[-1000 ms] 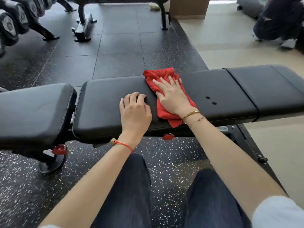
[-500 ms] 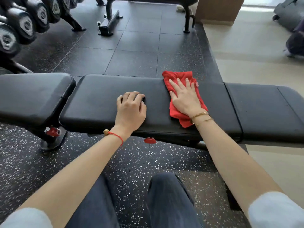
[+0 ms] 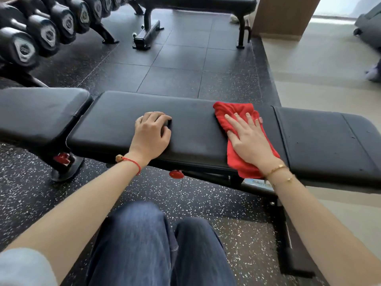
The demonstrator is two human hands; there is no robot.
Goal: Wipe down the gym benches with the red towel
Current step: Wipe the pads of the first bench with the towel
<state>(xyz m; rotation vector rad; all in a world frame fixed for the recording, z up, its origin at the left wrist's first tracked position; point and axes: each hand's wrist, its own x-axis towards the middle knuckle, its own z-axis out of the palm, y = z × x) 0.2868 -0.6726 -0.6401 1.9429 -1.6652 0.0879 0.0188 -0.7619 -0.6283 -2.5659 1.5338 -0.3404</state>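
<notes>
A black padded gym bench [image 3: 191, 129] runs across the view in front of me. The red towel [image 3: 233, 112] lies crumpled on the right part of its long middle pad. My right hand [image 3: 249, 139] presses flat on the towel, fingers straight and spread. My left hand [image 3: 151, 135] rests on the middle of the same pad, fingers curled under and holding nothing. A separate seat pad [image 3: 37, 112] sits to the left and another pad section [image 3: 327, 143] to the right.
A rack of dumbbells [image 3: 41, 32] stands at the back left. A second bench frame [image 3: 148, 32] stands behind on the dark rubber floor. A wooden pillar [image 3: 284, 15] rises at the back right beside pale flooring. My knees [image 3: 156, 244] are below the bench.
My right hand has slid the red towel to the right along the pad, away from my left hand. The left hand has stayed on the pad. The view shifted left.
</notes>
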